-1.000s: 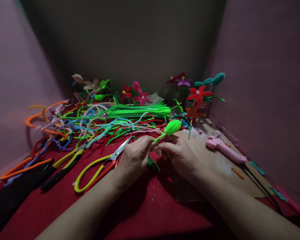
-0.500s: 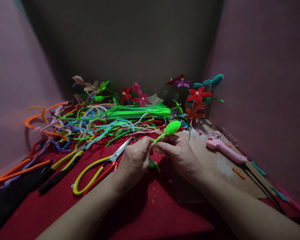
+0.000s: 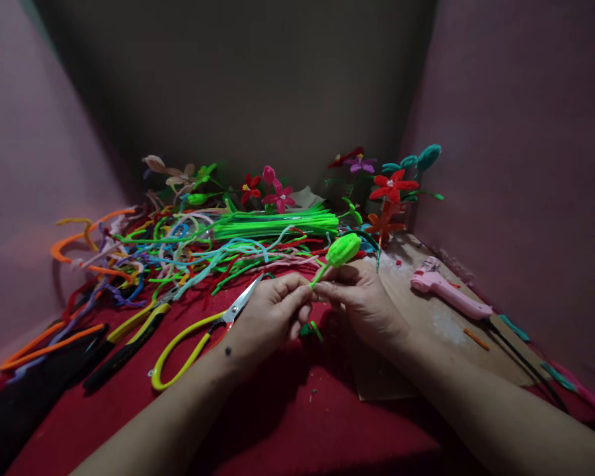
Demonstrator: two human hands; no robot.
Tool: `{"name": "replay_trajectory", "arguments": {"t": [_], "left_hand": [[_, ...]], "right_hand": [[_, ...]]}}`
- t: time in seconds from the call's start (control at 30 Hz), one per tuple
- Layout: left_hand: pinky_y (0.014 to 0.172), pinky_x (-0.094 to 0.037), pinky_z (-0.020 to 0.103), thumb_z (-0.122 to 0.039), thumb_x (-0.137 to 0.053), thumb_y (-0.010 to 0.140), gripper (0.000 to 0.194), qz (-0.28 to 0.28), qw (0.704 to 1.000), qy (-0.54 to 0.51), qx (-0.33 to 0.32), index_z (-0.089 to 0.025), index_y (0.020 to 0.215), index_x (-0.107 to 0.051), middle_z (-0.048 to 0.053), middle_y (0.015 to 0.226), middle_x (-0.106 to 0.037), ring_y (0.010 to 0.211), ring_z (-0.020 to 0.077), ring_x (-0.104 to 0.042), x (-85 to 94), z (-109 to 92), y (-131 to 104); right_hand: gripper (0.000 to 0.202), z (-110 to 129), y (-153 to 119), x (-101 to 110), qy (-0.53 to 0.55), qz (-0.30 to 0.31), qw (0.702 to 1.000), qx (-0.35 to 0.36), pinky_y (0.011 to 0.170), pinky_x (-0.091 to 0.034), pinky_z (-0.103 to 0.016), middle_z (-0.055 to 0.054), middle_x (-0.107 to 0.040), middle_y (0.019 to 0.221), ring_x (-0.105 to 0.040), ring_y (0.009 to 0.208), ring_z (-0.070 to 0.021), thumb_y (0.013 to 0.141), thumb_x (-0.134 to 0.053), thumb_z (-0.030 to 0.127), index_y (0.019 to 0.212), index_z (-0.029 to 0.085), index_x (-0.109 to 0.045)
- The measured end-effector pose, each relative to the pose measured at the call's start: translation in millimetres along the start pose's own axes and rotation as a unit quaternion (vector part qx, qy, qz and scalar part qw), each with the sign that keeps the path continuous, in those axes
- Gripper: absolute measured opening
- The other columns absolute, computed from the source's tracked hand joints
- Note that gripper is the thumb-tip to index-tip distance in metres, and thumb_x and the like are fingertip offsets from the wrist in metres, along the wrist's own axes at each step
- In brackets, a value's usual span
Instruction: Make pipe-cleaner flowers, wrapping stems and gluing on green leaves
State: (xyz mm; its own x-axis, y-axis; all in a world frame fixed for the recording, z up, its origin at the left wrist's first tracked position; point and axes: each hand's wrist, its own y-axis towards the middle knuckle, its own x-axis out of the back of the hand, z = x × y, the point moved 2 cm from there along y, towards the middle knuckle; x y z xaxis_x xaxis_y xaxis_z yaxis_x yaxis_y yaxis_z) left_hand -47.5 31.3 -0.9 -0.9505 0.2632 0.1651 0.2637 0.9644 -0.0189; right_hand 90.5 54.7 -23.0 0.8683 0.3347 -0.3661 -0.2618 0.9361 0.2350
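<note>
A bright green pipe-cleaner flower bud stands tilted up to the right above my hands, on a thin green stem. My left hand pinches the lower end of that stem between thumb and fingers. Against it, my right hand pinches the same stem from the other side, fingertips almost touching the left ones. Just left of my left hand lie scissors with yellow and red handles, their blades partly open. Small green scraps rest on the red cloth below my hands.
Pliers with yellow-black handles lie at left beside tangled coloured pipe cleaners. A green pipe-cleaner bundle and finished flowers stand behind. At right, a pink glue gun rests on a brown board.
My left hand has rolled over, its back now turned more upward and its fingers showing below the stem. The bud has shifted slightly; the view has moved a little.
</note>
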Motion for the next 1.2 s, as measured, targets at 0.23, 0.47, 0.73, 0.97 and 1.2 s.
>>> {"name": "replay_trajectory", "arguments": {"t": [0.23, 0.47, 0.73, 0.97, 1.2], "left_hand": [[0.027, -0.025, 0.014, -0.039, -0.058, 0.079, 0.024, 0.104, 0.983, -0.129, 0.077, -0.015, 0.075, -0.057, -0.005, 0.047, -0.051, 0.028, 0.0025, -0.032, 6.0, 6.9, 4.3], [0.046, -0.045, 0.024, -0.044, -0.044, 0.086, 0.031, -0.030, 0.992, 0.121, -0.037, -0.015, 0.082, -0.054, 0.000, 0.062, -0.058, 0.047, 0.0110, -0.054, -1.0, 7.6, 7.3], [0.058, -0.042, 0.020, -0.027, -0.053, 0.085, 0.014, -0.150, 0.905, 0.297, -0.266, -0.019, 0.096, -0.057, -0.002, 0.072, -0.062, 0.056, 0.0087, -0.054, 0.9, 13.9, 6.0], [0.064, -0.043, 0.018, -0.016, -0.048, 0.087, 0.014, -0.141, 0.881, 0.297, -0.341, -0.018, 0.096, -0.059, 0.000, 0.080, -0.066, 0.067, 0.0093, -0.059, 0.9, 14.3, 3.9], [0.058, -0.041, 0.017, -0.018, -0.050, 0.086, 0.013, -0.140, 0.915, 0.237, -0.294, -0.018, 0.089, -0.062, -0.002, 0.070, -0.060, 0.060, 0.0073, -0.050, 1.5, 10.2, 2.6]], "right_hand": [[0.006, 6.8, 1.0, -0.2, -0.008, 0.012, 0.999, -0.028, 0.058, -0.040, -0.027, 0.001, -0.061, 0.060, -0.054, 0.057, -0.0118, 0.063, -0.073, 0.019, 0.063, 0.016, -0.068], [0.010, 0.8, 7.2, 9.5, 0.007, -0.042, 0.999, 0.006, 0.056, -0.034, -0.025, 0.004, -0.055, 0.059, -0.046, 0.057, -0.0091, 0.064, -0.072, 0.020, 0.061, 0.015, -0.064], [0.009, -5.5, 7.1, 4.5, 0.056, -0.042, 0.998, 0.008, 0.059, -0.037, -0.025, 0.002, -0.058, 0.060, -0.048, 0.058, -0.0094, 0.063, -0.073, 0.018, 0.062, 0.014, -0.065], [0.008, -4.1, 5.0, 4.6, 0.010, -0.032, 0.999, 0.002, 0.055, -0.033, -0.025, 0.002, -0.056, 0.060, -0.047, 0.057, -0.0095, 0.068, -0.070, 0.019, 0.064, 0.014, -0.066], [0.004, -4.6, 4.7, 3.3, -0.005, -0.003, 1.000, 0.010, 0.059, -0.036, -0.026, 0.001, -0.059, 0.067, -0.050, 0.063, -0.0118, 0.070, -0.067, 0.018, 0.073, 0.017, -0.068]]}}
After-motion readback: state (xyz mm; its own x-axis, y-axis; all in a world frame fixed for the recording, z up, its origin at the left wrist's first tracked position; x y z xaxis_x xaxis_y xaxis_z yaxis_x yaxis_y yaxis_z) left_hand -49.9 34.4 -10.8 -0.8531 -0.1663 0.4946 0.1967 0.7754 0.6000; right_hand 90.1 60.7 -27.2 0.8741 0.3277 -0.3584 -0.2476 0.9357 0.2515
